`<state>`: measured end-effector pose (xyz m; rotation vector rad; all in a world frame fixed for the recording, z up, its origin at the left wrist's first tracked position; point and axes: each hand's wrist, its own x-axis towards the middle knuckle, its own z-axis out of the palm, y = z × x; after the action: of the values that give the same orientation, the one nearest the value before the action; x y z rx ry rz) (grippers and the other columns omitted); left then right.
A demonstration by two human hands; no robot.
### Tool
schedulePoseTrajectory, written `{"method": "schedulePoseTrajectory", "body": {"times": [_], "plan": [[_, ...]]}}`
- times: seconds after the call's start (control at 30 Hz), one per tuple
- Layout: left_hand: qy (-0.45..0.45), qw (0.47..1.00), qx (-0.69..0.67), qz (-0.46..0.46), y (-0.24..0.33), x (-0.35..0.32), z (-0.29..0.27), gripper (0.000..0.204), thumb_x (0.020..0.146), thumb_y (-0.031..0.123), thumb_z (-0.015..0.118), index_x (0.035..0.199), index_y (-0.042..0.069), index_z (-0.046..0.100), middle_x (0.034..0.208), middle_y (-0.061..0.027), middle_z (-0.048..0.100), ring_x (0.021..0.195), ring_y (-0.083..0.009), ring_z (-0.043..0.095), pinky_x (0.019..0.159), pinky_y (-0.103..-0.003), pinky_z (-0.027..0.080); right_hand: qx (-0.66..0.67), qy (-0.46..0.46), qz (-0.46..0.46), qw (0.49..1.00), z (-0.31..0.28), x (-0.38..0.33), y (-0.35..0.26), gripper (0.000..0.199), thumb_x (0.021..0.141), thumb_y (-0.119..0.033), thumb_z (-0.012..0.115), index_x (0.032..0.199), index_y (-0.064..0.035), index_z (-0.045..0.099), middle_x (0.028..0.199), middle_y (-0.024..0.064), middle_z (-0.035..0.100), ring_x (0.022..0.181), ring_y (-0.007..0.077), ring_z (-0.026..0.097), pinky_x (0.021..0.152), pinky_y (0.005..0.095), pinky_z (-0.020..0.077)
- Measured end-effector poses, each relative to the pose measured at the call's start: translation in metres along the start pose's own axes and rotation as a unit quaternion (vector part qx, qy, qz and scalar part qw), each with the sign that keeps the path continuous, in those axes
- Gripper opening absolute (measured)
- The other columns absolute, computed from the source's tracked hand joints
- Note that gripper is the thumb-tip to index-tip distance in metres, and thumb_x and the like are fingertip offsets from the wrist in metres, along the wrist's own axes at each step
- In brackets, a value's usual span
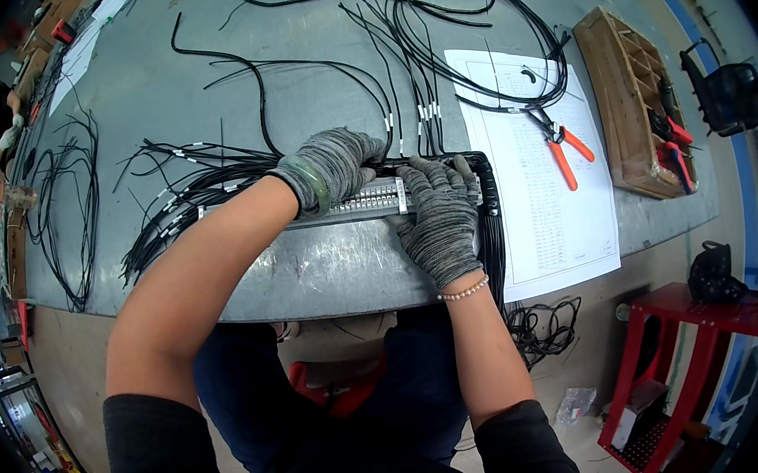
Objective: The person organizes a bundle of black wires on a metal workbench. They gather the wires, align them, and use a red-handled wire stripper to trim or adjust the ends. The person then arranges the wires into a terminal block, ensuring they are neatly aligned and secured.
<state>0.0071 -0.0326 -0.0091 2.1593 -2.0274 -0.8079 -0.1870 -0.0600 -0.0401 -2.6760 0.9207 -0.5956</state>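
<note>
Grey tabletop (336, 263) bears a wooden box (612, 114) of tools (675, 162) — gloved fingers (433, 176) at a terminal strip (367, 205), grip unclear.

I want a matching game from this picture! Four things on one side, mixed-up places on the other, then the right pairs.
Things:
1. Pliers
2. Wooden box
3. Beaded bracelet
4. Terminal strip

Places:
A. Around the right wrist
B. Partly covered by the left hand and right hand
C. Lying on the white paper
D. Just right of that paper

Pairs: 1-C, 2-D, 3-A, 4-B
</note>
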Motion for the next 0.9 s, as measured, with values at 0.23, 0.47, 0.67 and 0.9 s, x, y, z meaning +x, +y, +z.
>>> {"method": "schedulePoseTrajectory", "body": {"times": [0.23,0.47,0.67,0.9], "plan": [[0.011,1.0,0.0,0.011,-0.0025,-0.0002,0.001,0.025,0.084,0.022,0.06,0.104,0.008,0.064,0.095,-0.0143,0.067,0.091,-0.0321,0.064,0.083,-0.04,0.049,-0.005,-0.005,0.0,1.0,-0.0006,0.0019,-0.0004,0.053,0.065,-0.029,0.077,0.112,-0.0096,0.063,0.117,0.007,0.06,0.115,0.0253,0.051,0.112,0.0456,0.0226],[-0.007,1.0,0.002,-0.002,0.0028,0.0001,-0.0046,0.026,0.083,0.022,0.061,0.106,0.008,0.064,0.096,-0.0139,0.068,0.091,-0.0314,0.064,0.084,-0.039,0.049,0.006,-0.005,0.001,1.0,0.0005,0.0006,0.0012,0.056,0.065,-0.027,0.078,0.114,-0.0065,0.061,0.119,0.0081,0.058,0.116,0.0245,0.05,0.113,0.0469,0.02],[0.003,1.0,-0.01,0.0,-0.0017,0.0007,-0.0001,0.027,0.083,0.021,0.063,0.107,0.008,0.064,0.096,-0.0135,0.068,0.091,-0.0309,0.064,0.085,-0.038,0.05,-0.003,-0.021,0.008,1.0,-0.0021,0.0005,-0.0005,0.058,0.066,-0.028,0.078,0.117,-0.0071,0.06,0.122,0.008,0.057,0.118,0.0246,0.048,0.113,0.0465,0.0195],[0.005,1.0,-0.005,0.0,-0.0016,0.0025,0.0002,0.026,0.082,0.021,0.063,0.104,0.008,0.064,0.096,-0.0133,0.067,0.091,-0.0316,0.064,0.086,-0.039,0.049,0.008,-0.032,0.023,0.999,0.0001,-0.0003,0.0001,0.059,0.067,-0.027,0.077,0.119,-0.0072,0.059,0.124,0.0076,0.055,0.12,0.0252,0.047,0.112,0.0464,0.0196]]}}
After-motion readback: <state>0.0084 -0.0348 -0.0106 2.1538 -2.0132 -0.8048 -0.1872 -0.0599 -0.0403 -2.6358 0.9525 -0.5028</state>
